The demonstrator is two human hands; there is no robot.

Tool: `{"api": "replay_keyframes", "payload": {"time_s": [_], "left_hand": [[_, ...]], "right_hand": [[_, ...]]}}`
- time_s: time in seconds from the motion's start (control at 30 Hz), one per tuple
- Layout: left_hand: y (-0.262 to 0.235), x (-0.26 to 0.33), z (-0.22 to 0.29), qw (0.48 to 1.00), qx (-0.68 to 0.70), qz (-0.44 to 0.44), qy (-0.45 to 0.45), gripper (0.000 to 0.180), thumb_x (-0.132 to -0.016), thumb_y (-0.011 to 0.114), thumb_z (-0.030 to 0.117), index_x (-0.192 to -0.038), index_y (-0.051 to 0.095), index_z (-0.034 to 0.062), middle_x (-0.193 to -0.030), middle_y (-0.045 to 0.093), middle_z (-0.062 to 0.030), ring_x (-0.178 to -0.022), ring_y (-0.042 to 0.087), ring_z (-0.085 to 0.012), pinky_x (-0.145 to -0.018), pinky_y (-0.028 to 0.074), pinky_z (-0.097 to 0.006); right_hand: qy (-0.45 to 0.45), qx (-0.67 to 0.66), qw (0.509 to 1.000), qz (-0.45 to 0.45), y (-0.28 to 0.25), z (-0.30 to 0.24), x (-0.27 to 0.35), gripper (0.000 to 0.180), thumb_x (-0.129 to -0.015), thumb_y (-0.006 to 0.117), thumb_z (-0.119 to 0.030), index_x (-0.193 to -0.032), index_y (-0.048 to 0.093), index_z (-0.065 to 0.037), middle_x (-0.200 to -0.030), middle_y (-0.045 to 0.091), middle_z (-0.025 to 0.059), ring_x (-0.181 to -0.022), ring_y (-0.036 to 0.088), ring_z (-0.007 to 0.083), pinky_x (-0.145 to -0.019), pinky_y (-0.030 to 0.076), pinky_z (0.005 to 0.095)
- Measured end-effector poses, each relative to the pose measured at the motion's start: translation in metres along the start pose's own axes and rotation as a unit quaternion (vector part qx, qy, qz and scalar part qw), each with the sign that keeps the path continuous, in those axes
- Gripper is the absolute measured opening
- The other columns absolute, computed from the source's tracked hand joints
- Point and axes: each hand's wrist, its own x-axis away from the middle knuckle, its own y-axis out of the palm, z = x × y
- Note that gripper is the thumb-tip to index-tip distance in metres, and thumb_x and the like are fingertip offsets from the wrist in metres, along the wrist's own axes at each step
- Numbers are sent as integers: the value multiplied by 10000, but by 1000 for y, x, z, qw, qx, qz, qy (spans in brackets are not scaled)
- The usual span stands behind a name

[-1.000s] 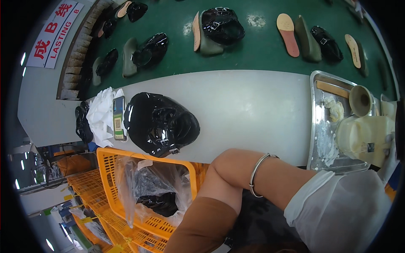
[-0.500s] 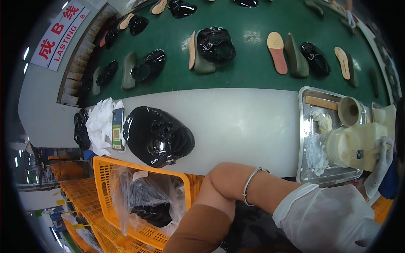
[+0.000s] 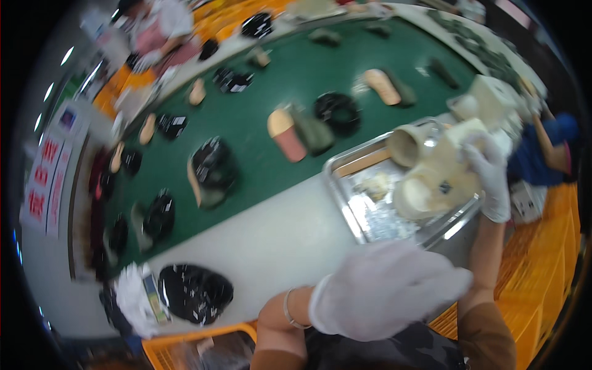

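My left hand [image 3: 388, 290], in a white glove, hangs in front of the worktable, smeared by motion with its fingers mostly hidden. My right hand [image 3: 490, 176], also white-gloved, curls its fingers at the edge of a cut-open whitish plastic jug [image 3: 425, 179]. What those fingers hold is not clear. The jug rests in a metal tray [image 3: 353, 217], beside a beige cup [image 3: 404, 147] and a flat wooden strip [image 3: 364, 163]. A glossy black shoe upper [image 3: 196, 295] lies at the table's left end, beside a phone [image 3: 155, 299] and white cloth [image 3: 131, 296].
Across the green conveyor belt [image 3: 259, 166] lie several black uppers, green shoe lasts and insoles [image 3: 287, 137]. Orange crates [image 3: 154, 353] stand below the table. A person in a pink apron [image 3: 157, 37] works at the far left; another in blue [image 3: 542, 148] is at right.
The view has swung right and tilted, so the tray appears nearer the middle. My left hand has come up and left in the picture. My right hand stays at the jug.
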Motion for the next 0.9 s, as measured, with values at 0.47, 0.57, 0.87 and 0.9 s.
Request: {"api": "replay_keyframes", "payload": {"time_s": [0.47,0.57,0.87,0.9], "left_hand": [[-58,177,22,615,-658,60,-431,452,-727,650,193,-1119,491,35,-1026,479,-157,-956,439,-344,-807,389,-440],[-74,204,27,561,-658,39,-501,452,-699,689,200,-1076,497,40,-1008,463,-145,-948,463,-336,-774,418,-433],[-84,222,26,507,-684,44,-523,337,-724,655,126,-1018,521,29,-998,469,-173,-964,491,-347,-792,427,-407],[-83,223,26,510,-691,36,-510,361,-738,646,125,-1053,511,12,-971,473,-157,-938,502,-331,-797,430,-396]], "right_hand": [[-24,-99,993,-65,-18,5,6,83,-843,555,-117,-856,556,-35,-677,551,-22,-587,502,25,-525,425,189],[-38,-105,991,-70,-16,7,5,100,-849,554,-136,-852,553,-36,-670,550,-16,-584,514,36,-532,432,198],[-80,-95,988,-93,-19,14,-1,140,-868,553,-178,-835,544,-42,-660,571,12,-574,544,68,-547,447,222],[-88,-92,988,-92,-22,11,0,137,-870,551,-178,-840,545,-44,-662,574,11,-577,545,69,-550,448,226]]}}
